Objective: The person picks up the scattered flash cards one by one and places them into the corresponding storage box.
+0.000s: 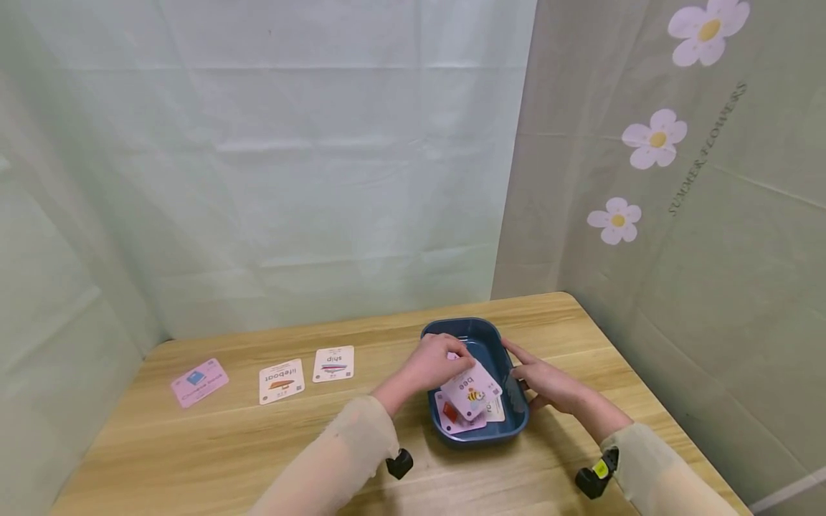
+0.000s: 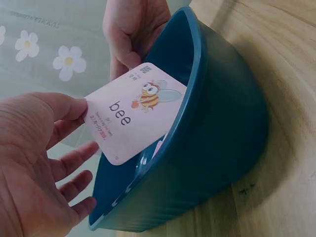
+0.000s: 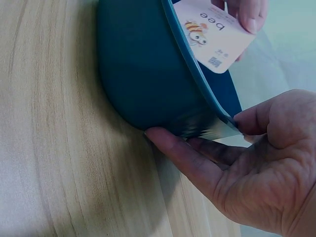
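A pink card with a bee picture and the word "bee" (image 1: 472,394) is pinched at one corner between the thumb and finger of my left hand (image 1: 440,362). It tilts over a dark blue plastic bin (image 2: 212,133). Beneath it in the bin lie a pink card with a red picture (image 1: 452,416) and a white card (image 1: 495,410), both partly covered. My right hand (image 1: 548,383) holds the bin's right side. In the right wrist view its thumb (image 3: 254,121) is at the rim and its other fingers lie against the outer wall.
On the wooden table (image 1: 213,459), left of the bin, lie a white "ship" card (image 1: 333,364), a white "lifeboat" card (image 1: 282,381) and a pink card with a blue book picture (image 1: 200,383). Pale curtains (image 1: 290,179) hang behind the table and at its sides.
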Demonstrator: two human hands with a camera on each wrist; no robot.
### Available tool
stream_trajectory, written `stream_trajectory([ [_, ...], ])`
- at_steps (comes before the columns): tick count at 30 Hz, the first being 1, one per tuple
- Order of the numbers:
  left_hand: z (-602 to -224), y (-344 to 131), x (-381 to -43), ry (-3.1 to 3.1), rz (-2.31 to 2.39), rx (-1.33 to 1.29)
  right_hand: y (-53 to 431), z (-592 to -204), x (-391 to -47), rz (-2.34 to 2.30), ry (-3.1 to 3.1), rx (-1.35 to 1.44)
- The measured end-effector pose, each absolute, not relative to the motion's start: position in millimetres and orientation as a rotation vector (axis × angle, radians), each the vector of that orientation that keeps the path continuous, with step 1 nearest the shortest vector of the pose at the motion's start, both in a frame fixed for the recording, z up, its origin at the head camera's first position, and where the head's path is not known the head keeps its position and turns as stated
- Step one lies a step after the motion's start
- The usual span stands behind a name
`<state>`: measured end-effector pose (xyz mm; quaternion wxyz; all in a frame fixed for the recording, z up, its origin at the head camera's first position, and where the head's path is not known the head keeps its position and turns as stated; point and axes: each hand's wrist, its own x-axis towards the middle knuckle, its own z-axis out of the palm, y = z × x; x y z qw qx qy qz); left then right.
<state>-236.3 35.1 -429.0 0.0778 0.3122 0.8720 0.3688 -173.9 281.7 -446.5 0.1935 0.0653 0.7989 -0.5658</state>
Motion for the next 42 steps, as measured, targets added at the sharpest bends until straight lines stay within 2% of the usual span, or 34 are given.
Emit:
stream_trajectory([
  [24,-433,52,-221,2.572,0.953,0.895,282,-444,-173,-1.553,2.254,0.154],
  [42,-443,59,-221,2.682,0.704,1.025,283,-446,-174,-1.563,2.249,0.138],
])
